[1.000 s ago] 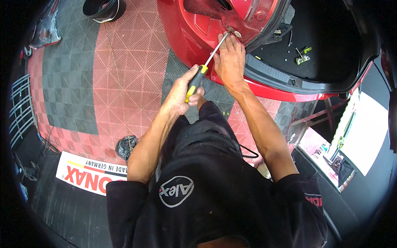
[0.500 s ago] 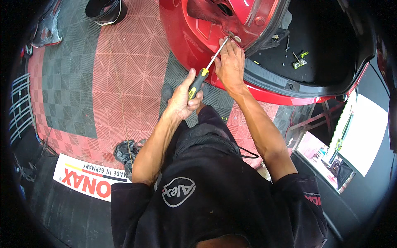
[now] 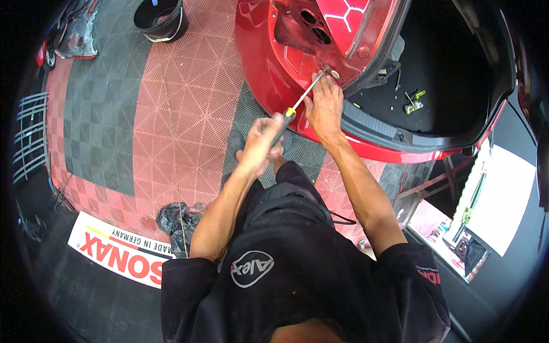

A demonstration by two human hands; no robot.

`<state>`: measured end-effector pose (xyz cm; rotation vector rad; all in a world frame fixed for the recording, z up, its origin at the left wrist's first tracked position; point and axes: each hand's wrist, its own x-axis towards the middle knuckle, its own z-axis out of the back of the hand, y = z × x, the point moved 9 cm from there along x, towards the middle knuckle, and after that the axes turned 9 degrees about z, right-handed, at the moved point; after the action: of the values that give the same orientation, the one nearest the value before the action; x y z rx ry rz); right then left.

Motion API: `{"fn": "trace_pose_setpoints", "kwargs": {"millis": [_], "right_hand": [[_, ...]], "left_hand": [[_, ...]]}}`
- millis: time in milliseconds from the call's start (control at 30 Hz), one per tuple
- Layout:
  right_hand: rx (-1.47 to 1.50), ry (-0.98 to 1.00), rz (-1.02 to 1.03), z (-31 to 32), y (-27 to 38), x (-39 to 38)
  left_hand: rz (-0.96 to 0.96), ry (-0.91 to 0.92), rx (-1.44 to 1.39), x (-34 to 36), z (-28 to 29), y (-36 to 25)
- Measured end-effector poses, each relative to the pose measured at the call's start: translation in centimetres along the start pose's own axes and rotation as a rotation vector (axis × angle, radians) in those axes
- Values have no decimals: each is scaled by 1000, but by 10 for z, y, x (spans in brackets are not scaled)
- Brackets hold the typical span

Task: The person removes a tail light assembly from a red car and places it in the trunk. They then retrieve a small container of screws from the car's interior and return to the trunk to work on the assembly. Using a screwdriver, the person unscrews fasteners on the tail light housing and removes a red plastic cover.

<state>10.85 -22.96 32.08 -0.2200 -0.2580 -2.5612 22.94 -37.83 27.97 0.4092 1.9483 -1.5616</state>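
A screwdriver (image 3: 309, 92) with a black and yellow handle reaches up from my left hand (image 3: 260, 143), whose slightly blurred fingers are wrapped round the handle. Its thin metal tip rests at a small fitting (image 3: 333, 75) in the red recessed panel (image 3: 297, 60) at the car's rear corner. My right hand (image 3: 326, 111) lies on the red bodywork with fingers stretched out, their tips just beside the screwdriver's tip; whether they touch the shaft is hard to tell. Dark oval openings (image 3: 314, 26) show above, in the recess.
The dark open boot (image 3: 440, 57) holds small yellow tools (image 3: 413, 103). A black bucket (image 3: 160, 23) stands at top left, near a detached bumper piece (image 3: 77, 40). Metal grating (image 3: 30, 134) is at the far left, a crumpled black bag (image 3: 174, 220) by my left forearm, a white banner (image 3: 100, 240) at lower left.
The car and floor have shifted down in the picture as my view moved. My left hand has turned on the screwdriver's handle, covering more of it; my right hand stays by the tip.
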Motion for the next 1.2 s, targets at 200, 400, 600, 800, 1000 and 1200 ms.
{"fn": "trace_pose_setpoints", "kwargs": {"millis": [200,400,600,800,1000,1200], "right_hand": [[-4,20,-19,-3,-1,-6],[8,30,-17,-2,-1,-7],[46,3,-30,-2,-2,-5],[24,-5,-34,-1,-2,-12],[31,10,-48,0,-1,-4],[12,20,-39,0,-2,-9]], "left_hand": [[-45,24,46,8,-1,-1],[87,56,-37,11,2,10],[90,28,-7,7,-1,10],[659,573,-751,-9,-34,36],[-473,-189,371,-20,1,-33],[746,505,-833,-13,-31,54]]}}
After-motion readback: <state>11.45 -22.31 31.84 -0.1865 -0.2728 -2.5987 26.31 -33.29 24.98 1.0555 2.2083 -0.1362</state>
